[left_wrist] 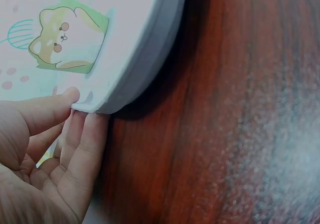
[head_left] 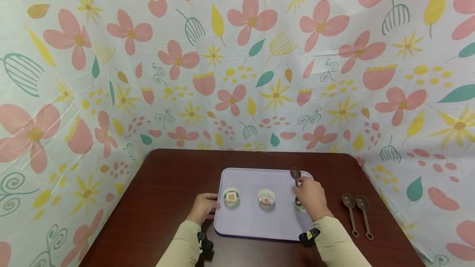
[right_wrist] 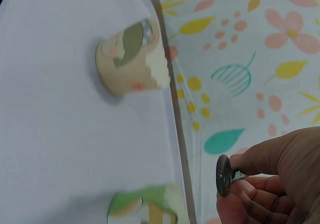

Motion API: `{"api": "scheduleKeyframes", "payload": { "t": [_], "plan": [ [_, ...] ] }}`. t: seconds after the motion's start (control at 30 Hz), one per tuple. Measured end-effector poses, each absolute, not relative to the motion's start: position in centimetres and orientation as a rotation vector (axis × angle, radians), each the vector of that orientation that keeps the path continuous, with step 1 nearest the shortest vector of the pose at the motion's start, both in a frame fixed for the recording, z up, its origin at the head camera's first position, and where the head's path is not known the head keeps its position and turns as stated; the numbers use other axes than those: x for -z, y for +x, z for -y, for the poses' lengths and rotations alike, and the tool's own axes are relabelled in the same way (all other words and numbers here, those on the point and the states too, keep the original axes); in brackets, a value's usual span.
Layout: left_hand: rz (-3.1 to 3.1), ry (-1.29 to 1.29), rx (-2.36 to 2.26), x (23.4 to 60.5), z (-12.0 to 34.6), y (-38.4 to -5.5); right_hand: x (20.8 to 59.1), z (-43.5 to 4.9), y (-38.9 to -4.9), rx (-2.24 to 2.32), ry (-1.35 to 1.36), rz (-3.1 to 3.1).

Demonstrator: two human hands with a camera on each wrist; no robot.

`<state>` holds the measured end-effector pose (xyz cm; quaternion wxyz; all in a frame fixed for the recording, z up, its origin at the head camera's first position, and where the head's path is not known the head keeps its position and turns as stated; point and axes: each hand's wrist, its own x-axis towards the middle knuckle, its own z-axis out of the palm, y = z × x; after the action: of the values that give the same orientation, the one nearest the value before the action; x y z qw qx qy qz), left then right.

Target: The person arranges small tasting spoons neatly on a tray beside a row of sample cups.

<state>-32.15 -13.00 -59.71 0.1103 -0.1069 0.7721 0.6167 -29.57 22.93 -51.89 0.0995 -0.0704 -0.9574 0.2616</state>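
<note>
A lavender tray (head_left: pixel 256 226) lies on the dark wooden table. My left hand (head_left: pixel 203 208) grips its left rim, thumb on top and fingers below in the left wrist view. Upright in my right hand (head_left: pixel 313 197) is a brown spoon (head_left: pixel 295 172), pinched by its handle, bowl upward above the tray's right side. Three small cartoon-printed cups stand in a row: a left cup (head_left: pixel 231 203) with an orange-marked square piece inside, a middle cup (head_left: pixel 266 205) with a red-marked one, and a right cup (head_left: pixel 299 207), partly hidden by my right hand, with something dark inside.
Two more brown spoons, a left one (head_left: pixel 348 203) and a right one (head_left: pixel 362 204), lie side by side on the table (head_left: pixel 163 201) right of the tray. A flower-print cloth (head_left: pixel 237 73) hangs behind and beside the table. A dark band with a device (head_left: pixel 309 237) circles each wrist.
</note>
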Motion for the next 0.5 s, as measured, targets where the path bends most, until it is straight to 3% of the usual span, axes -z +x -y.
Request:
{"api": "scheduleKeyframes", "payload": {
  "t": [0.5],
  "plan": [
    [-2.274,-0.341,-1.807,60.1,13.1,-32.5,51.9,-17.9,-31.2,-0.84,-0.153,2.773]
  ]
}}
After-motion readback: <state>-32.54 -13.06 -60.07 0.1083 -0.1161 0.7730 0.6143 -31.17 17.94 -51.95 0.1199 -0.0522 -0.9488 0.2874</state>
